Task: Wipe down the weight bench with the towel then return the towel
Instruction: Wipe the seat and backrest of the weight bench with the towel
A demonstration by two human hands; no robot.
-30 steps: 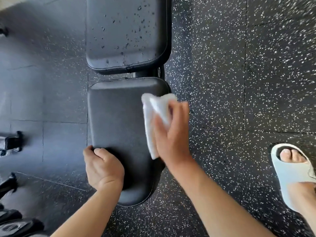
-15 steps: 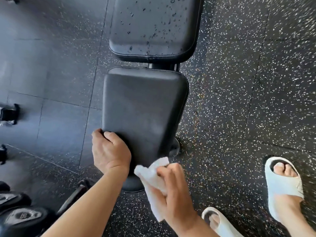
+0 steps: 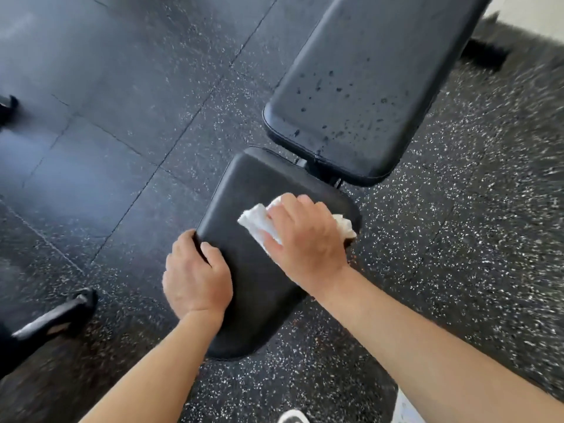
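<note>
The black weight bench runs from the lower middle to the upper right. Its seat pad [image 3: 244,190] is nearest me and looks dry. The long back pad [image 3: 360,96] beyond it carries many water droplets. My right hand [image 3: 305,239] lies flat on the white towel [image 3: 254,219], pressing it onto the far right part of the seat pad; towel ends stick out on both sides of the hand. My left hand [image 3: 197,276] grips the seat pad's left edge, fingers curled over the rim.
Black rubber floor tiles with white speckles [image 3: 457,239] surround the bench. A dark metal piece of equipment [image 3: 55,315] lies on the floor at the lower left. The tip of my white slide sandal [image 3: 293,418] shows at the bottom edge.
My right hand has carried the towel from the near end of the seat pad up to its far right part. The view has swung, so the bench now runs diagonally. My left hand keeps its grip.
</note>
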